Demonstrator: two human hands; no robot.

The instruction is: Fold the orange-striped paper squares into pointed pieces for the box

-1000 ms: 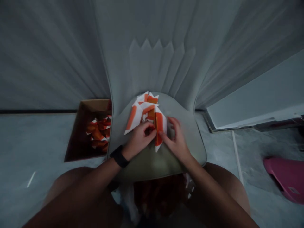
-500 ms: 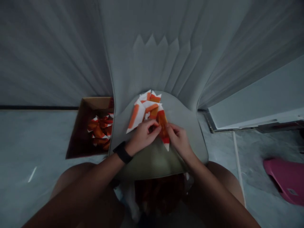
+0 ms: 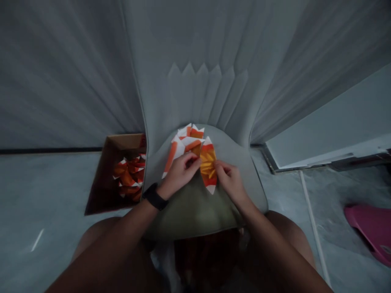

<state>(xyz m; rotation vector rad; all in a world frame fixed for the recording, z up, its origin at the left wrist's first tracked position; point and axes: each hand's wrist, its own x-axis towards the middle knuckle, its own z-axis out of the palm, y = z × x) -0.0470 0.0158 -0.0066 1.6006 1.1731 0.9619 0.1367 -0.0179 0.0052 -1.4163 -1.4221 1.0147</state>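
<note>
Head view: the left hand (image 3: 179, 174) and right hand (image 3: 229, 181) pinch an orange paper piece (image 3: 208, 167) between their fingertips (image 3: 215, 163). If the fingers slip, its folds could spring open.

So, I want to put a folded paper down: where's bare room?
Bare seat lies below the left hand and right hand, and right of that hand too. Crowded at the far end, where folded papers pile.

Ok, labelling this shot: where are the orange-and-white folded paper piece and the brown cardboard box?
Orange-and-white folded paper piece (image 3: 208, 169): head view, its orange centre.
Brown cardboard box (image 3: 126, 142): head view, its far inner wall.
</note>
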